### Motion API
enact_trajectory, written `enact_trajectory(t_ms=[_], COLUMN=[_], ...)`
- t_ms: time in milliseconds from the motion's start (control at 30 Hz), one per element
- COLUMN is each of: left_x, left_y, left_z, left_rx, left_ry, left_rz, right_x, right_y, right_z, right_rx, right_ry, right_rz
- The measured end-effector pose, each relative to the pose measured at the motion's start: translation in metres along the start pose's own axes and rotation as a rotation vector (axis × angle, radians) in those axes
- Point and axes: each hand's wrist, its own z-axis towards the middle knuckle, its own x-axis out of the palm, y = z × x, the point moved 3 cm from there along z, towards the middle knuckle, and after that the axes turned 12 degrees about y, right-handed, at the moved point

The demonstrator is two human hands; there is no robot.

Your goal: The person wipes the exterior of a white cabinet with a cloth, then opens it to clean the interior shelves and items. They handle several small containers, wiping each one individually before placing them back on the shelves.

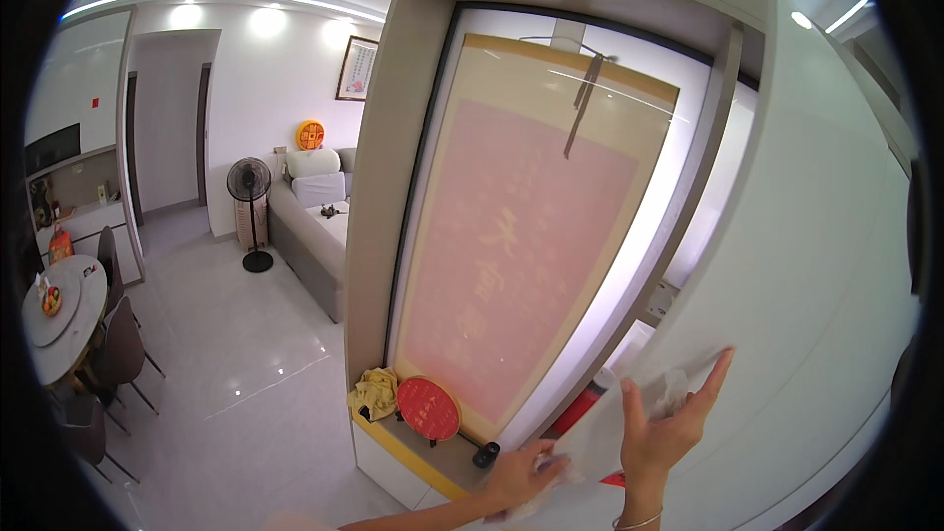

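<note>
My left hand (516, 476) is curled around a crumpled whitish wipe or tissue (557, 466), low beside the near edge of a white cabinet door (796, 251). To its right, my right hand (667, 431) is raised against the glossy door, thumb and forefinger spread wide. A pale, crumpled wipe (670, 392) shows between those fingers, apparently held by the others, which are hidden. A bracelet (639, 521) circles the right wrist. Just left of that wrist, a red paper piece (613, 479) is partly covered. A small black cylindrical object (486, 454) lies on the niche ledge near my left hand.
A framed hanging scroll (516, 251) fills the lit niche. On its ledge (420, 461) stand a round red plaque (428, 408) and a bunched yellow cloth (376, 393). Leftward are a sofa (310, 251), a standing fan (249, 181), and a round dining table (85, 310) with chairs (122, 346).
</note>
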Motion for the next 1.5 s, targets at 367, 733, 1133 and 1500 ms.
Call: enact_trajectory(t_ms=[367, 733, 1133, 1500], left_x=[0.031, 0.065, 0.088, 0.109], left_y=[0.001, 0.003, -0.030, -0.051], left_z=[-0.049, -0.092, -0.098, -0.086], left_rx=[0.240, 0.568, 0.641, 0.354], left_ry=[0.161, 0.256, 0.427, 0.794], left_rz=[-0.158, -0.190, -0.309, -0.423], right_x=[-0.035, -0.102, -0.168, -0.216], right_y=[0.035, 0.013, -0.032, -0.052], right_z=[-0.019, -0.067, -0.143, -0.171], right_rx=[-0.071, 0.163, 0.275, 0.323], right_ry=[-0.081, 0.173, -0.136, -0.365], right_rz=[-0.386, -0.292, -0.300, -0.188])
